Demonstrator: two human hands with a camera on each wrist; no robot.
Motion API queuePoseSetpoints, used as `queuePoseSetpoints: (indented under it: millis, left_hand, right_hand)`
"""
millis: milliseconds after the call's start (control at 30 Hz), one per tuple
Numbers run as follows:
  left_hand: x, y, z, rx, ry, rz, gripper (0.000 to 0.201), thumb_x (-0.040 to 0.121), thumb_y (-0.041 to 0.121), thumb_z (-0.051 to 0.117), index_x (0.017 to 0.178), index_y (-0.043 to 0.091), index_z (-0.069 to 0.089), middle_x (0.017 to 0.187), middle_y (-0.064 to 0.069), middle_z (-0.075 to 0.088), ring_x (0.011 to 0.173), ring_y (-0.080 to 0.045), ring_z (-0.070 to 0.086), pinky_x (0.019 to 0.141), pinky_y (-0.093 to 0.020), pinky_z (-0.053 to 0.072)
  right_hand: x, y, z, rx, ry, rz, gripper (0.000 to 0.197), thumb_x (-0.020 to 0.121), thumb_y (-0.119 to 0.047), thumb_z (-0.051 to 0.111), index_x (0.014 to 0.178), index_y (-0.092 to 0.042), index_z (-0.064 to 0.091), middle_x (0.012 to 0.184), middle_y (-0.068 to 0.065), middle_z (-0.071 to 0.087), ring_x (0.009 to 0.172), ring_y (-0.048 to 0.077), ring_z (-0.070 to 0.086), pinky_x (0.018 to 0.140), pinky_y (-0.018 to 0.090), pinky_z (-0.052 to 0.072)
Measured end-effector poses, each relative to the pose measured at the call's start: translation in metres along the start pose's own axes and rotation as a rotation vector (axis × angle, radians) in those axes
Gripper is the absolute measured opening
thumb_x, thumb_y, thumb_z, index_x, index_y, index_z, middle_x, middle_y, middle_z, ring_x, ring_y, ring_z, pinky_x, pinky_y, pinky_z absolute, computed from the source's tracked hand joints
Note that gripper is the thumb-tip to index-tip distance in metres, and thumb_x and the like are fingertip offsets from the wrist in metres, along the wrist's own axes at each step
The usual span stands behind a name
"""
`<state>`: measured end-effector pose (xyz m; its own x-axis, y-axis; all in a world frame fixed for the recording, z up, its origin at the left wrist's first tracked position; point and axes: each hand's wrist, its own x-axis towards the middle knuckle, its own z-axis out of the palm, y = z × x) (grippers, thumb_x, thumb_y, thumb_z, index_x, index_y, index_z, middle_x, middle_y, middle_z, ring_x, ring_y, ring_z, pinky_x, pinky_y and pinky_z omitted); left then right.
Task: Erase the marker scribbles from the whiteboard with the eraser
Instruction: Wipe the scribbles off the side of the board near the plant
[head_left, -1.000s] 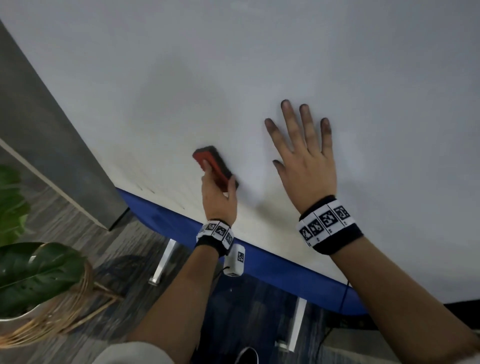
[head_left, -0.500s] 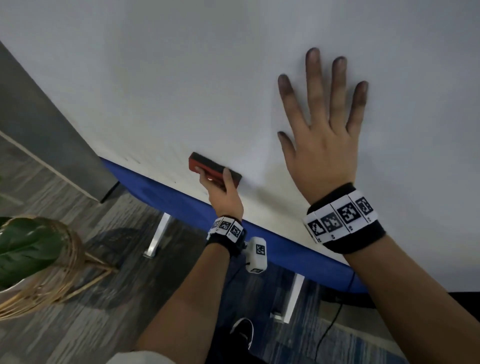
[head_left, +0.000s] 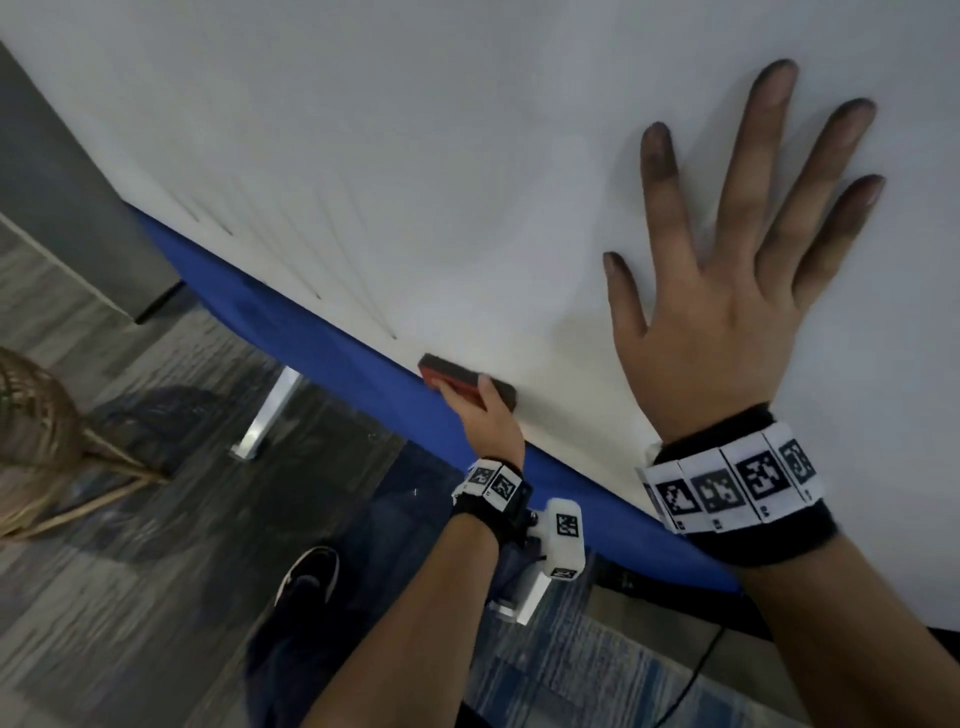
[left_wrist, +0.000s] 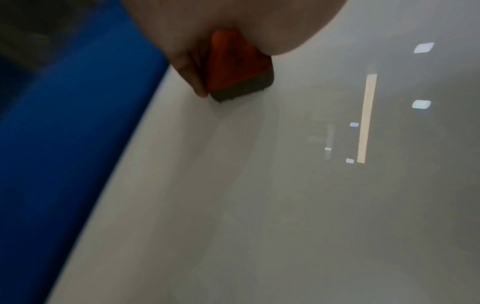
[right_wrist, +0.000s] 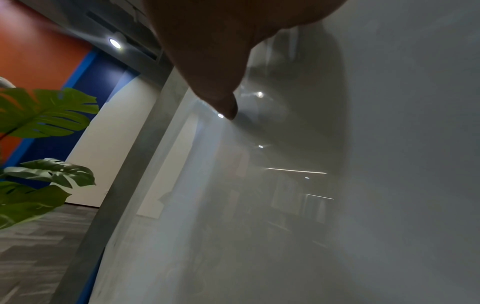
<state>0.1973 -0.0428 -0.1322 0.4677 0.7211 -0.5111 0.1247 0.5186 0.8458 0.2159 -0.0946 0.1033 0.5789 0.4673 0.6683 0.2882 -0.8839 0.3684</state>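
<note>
Whiteboard (head_left: 415, 156) w/ blue edge: left hand (head_left: 491, 421) gripped eraser (head_left: 462, 382) at bottom; right hand (head_left: 711, 317) flat, fingers spread.

Office, large wall whiteboard (head_left: 467, 156), grey carpet tiles (head_left: 130, 571), potted monstera (right_wrist: 44, 115), recessed ceiling lights (right_wrist: 114, 43)

The scene is dim and evenly lit from overhead. The whiteboard (left_wrist: 337, 205) shows glare: reflected ceiling lights appear as a bright strip and small patches in both wrist views. Soft shadows fall beside the right hand (head_left: 727, 322). The wrist pictures are murky, motion-blurred and soft; straight edges bow from wide-angle distortion.
</note>
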Motion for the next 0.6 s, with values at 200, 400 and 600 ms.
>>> queuePoseSetpoints:
  millis: [200,400,600]
  left_hand:
    - [-0.006,0.117,-0.016,0.057,-0.162,0.549,0.072,0.102,0.023,0.061,0.159,0.034,0.018,0.126,0.034,0.048,0.112,0.009,0.055,0.092,-0.010,0.046]
    - [0.041,0.050,-0.036,0.128,-0.109,0.300,0.070,0.102,0.032,0.058,0.161,0.031,0.020,0.150,0.002,0.049,0.129,-0.012,0.056,0.107,-0.033,0.051]
    - [0.072,0.031,-0.049,0.212,-0.056,-0.086,0.071,0.109,0.020,0.043,0.162,0.012,-0.003,0.161,-0.015,0.033,0.143,-0.034,0.042,0.109,-0.027,0.034]
  right_hand:
    - [-0.001,-0.009,0.008,0.028,0.034,0.047,0.060,0.098,-0.036,0.060,0.154,-0.021,0.042,0.154,0.028,0.040,0.137,0.057,0.036,0.116,0.066,0.022]
    - [-0.005,-0.007,0.010,0.040,-0.007,0.034,0.063,0.099,-0.036,0.058,0.157,-0.023,0.036,0.158,0.024,0.035,0.142,0.051,0.028,0.120,0.061,0.016]
    - [-0.007,-0.017,-0.004,0.089,-0.014,0.066,0.066,0.090,-0.023,0.066,0.152,-0.023,0.045,0.157,0.027,0.035,0.143,0.055,0.030,0.120,0.063,0.019]
